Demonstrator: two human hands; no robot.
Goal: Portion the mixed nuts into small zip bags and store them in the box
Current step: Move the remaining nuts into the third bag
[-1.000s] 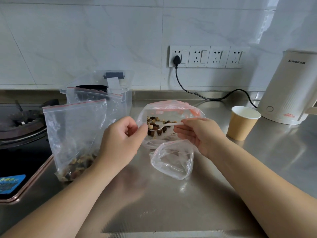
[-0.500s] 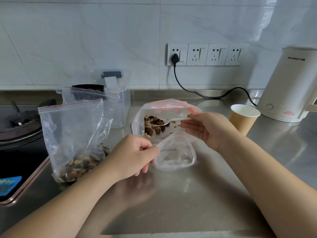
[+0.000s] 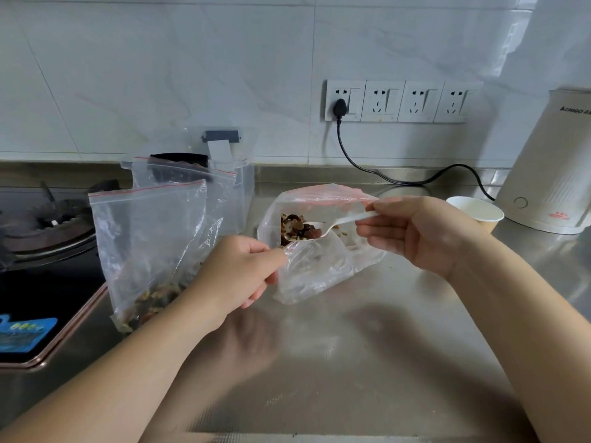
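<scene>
Steel counter (image 3: 383,330), right hand (image 3: 425,235) holding spoon (image 3: 332,225) level, bowl pointing left

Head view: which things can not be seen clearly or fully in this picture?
- Clear box: its inside is masked by the zip bags standing before it.
- Paper cup: the right hand covers its lower part.
- Kettle: cut off by the right edge.
- Small bag: contents unclear through crumpled plastic; the left hand covers one edge.
- Stove label: print too small.
</scene>
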